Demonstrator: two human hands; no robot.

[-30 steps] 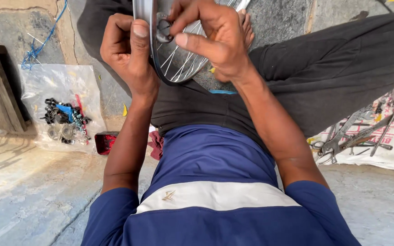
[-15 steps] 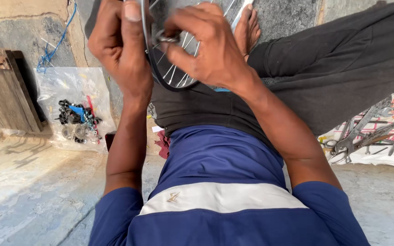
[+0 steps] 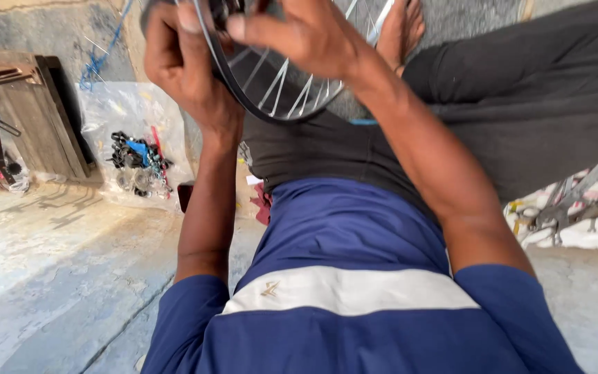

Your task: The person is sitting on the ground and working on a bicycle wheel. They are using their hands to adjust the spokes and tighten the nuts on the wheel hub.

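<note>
A spoked bicycle wheel (image 3: pixel 278 90) with a dark rim and silver spokes rests upright over my lap at the top of the view. My left hand (image 3: pixel 181 62) grips the rim on its left side, thumb on the front edge. My right hand (image 3: pixel 299 31) reaches across the wheel face with the fingers pinched at the hub area; what they pinch is hidden at the frame edge. My legs in dark trousers (image 3: pixel 520 97) stretch out behind the wheel, one bare foot (image 3: pixel 399 28) showing past the spokes.
A clear plastic bag (image 3: pixel 136 152) of small black and blue parts lies on the concrete floor at left. Wooden boards and metal tools (image 3: pixel 8 125) lean against the wall. Metal parts on printed paper (image 3: pixel 576 208) lie at right. A red object (image 3: pixel 263 204) sits by my hip.
The view has dipped and moved closer, so the wheel and both hands sit higher and larger in frame. My right-hand fingers have shifted up toward the hub.
</note>
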